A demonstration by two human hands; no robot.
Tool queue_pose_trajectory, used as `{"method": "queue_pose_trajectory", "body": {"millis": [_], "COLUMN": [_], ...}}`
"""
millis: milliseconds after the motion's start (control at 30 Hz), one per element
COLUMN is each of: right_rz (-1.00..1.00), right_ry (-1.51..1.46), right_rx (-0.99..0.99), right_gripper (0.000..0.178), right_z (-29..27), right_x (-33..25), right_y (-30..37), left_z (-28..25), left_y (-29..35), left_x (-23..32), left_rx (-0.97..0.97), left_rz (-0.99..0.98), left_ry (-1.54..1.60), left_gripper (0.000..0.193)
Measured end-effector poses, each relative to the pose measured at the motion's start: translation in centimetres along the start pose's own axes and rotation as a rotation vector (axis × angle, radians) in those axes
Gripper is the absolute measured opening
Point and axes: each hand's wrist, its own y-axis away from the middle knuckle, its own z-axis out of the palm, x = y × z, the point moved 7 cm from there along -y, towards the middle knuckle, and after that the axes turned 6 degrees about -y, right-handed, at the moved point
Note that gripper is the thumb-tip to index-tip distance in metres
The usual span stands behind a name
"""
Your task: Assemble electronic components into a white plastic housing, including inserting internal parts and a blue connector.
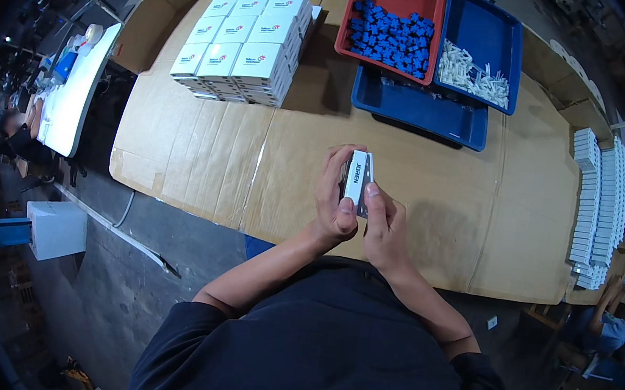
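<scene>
In front of my body, above the cardboard-covered table (315, 172), I hold a small white oblong case (356, 177) with dark print and a grey side. My left hand (333, 205) is closed round its left side, the thumb near its lower end. From the right, my right hand (385, 229) presses its thumb against the grey side. Its other fingers are mostly hidden behind. Both forearms reach in from below, and the case is tilted up between the hands.
White boxes (212, 59) are stacked at the far left. A red tray (344, 42) holds blue plastic pieces (390, 39); a blue tray (515, 64) beside it holds white pieces (473, 76). Another blue tray (412, 114) lies in front. White parts (597, 206) line the right edge. People sit at both sides.
</scene>
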Motion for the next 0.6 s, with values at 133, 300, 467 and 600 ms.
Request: {"method": "queue_pose_trajectory", "body": {"millis": [133, 300, 467, 600], "right_rz": [0.086, 0.141, 0.046, -0.348], "right_ry": [-0.019, -0.046, 0.438, 0.694], "right_rx": [-0.023, -0.177, -0.387, -0.211], "right_gripper": [0.053, 0.06, 0.088, 0.091], "right_z": [-0.4, -1.8, -2.6, -3.5], "right_x": [1.4, 1.0, -1.0, -1.3], "right_y": [-0.4, -1.6, -1.5, -1.4], "left_z": [0.2, 1.2, 1.8, 2.7], "left_y": [-0.4, 0.5, 2.4, 2.1], "left_x": [-0.1, -2.0, -4.3, -3.3], "left_rx": [-0.04, -0.213, -0.19, -0.184], "left_rz": [-0.031, -0.083, -0.577, -0.841], "left_ry": [-0.044, -0.069, 0.529, 0.646], "left_gripper": [0.083, 0.108, 0.094, 0.081]}}
